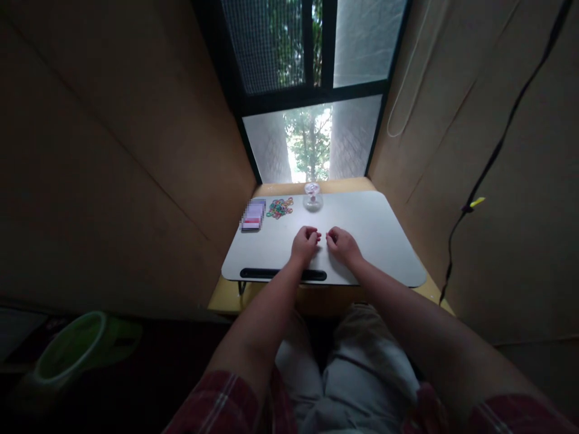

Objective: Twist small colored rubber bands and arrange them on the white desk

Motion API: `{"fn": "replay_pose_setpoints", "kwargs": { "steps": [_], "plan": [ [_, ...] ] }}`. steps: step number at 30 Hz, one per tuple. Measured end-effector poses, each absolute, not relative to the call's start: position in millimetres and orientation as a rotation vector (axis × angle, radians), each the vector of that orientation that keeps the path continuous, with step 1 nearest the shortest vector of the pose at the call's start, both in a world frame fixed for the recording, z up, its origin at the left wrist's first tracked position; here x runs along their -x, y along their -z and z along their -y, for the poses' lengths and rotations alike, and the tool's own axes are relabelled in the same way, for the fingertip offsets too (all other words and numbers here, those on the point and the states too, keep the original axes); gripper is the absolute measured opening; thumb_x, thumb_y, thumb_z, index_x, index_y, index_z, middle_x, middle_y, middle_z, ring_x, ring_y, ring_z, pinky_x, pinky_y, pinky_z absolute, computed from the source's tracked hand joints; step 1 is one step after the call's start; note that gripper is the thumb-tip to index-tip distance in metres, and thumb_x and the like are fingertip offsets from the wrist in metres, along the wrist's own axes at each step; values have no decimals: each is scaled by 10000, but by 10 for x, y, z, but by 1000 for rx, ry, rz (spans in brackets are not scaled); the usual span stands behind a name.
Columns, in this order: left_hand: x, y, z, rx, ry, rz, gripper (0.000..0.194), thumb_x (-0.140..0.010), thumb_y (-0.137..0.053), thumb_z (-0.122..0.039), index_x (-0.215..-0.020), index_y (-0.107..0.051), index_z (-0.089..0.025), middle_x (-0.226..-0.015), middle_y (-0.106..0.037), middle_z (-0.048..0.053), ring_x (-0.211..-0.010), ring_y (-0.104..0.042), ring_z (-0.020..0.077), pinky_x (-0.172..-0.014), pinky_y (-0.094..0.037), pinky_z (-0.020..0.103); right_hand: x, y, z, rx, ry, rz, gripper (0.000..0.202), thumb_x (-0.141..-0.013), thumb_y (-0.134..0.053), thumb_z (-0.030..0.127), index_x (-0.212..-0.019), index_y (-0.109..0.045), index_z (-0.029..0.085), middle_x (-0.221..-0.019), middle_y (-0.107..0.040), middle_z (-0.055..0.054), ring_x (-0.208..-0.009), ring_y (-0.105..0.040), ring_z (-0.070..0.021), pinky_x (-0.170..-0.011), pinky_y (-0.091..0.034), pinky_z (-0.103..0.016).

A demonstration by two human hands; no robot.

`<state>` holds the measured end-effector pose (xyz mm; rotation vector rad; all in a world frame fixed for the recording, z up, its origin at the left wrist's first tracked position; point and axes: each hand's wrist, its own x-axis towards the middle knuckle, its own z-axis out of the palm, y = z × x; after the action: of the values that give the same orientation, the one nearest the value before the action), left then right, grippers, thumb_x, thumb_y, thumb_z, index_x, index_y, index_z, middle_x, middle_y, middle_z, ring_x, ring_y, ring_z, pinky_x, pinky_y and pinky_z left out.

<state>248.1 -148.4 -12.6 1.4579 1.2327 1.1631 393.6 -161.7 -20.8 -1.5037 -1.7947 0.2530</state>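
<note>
Nearest you, the long black slot (260, 273) sits toward seven o'clock on the rounded white board (384, 241). Your left hand (306, 242) and right hand (342, 243) are apart, fingers curled inward; I cannot tell whether either pinches anything. From them, the small multicoloured rings (280, 208) lie heaped toward ten o'clock, the clear, narrow-waisted container (313, 199) at twelve.

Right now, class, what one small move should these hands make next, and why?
Perhaps turn the left hand slightly palm up before reaching towards the colourful pile. It and the right hand are curled close together but apart, and I cannot tell whether either holds anything.
</note>
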Motion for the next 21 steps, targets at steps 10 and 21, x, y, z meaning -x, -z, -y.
{"fn": "replay_pose_setpoints", "kwargs": {
  "steps": [10, 21],
  "plan": [
    [-2381, 158, 1436, -1687, -933, -1151, 315, -814, -557, -144, -1129, -566, -147, -1102, -650, 89, -696, -595, 91, -690, -508, 257, -3941, 199, 1648, 1480, -171, 1911, 103, -838, -509, 230, -834, -598, 180, -781, -586, -54, -783, -486, -193, -718, -362, -299],
    [-2389, 2, 1294, -2042, -750, -1248, 202, -831, -563, -253, -995, -662, -189, -938, -703, 29, -690, -620, 117, -694, -475, 237, -3960, 195, 1479, 1493, -300, 1892, 85, -796, -540, 209, -812, -621, 188, -741, -609, -19, -722, -508, -146, -683, -363, -257]
  ]
}}
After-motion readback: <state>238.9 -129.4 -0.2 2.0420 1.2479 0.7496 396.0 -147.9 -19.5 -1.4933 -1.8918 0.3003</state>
